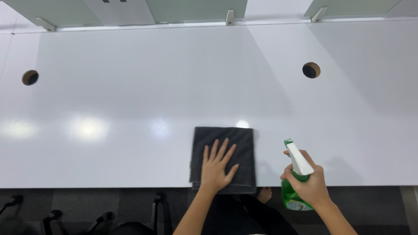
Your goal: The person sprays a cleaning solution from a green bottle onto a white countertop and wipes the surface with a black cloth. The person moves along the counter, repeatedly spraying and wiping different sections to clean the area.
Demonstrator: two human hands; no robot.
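Observation:
My left hand point(216, 167) lies flat, fingers spread, on a folded dark grey cloth point(241, 143) that rests at the near edge of a white desk point(152, 87). My right hand point(308, 182) grips the neck of a green spray bottle point(292, 198) with a white trigger head, whose nozzle points up and away. The bottle is held upright just off the desk's front edge, to the right of the cloth.
Two round cable holes are cut in the desk, one at the left point(30, 77) and one at the right point(311, 70). Glass partition panels on brackets point(229, 18) line the far edge. Black chair legs point(100, 217) and a bare foot point(264, 194) show below the desk.

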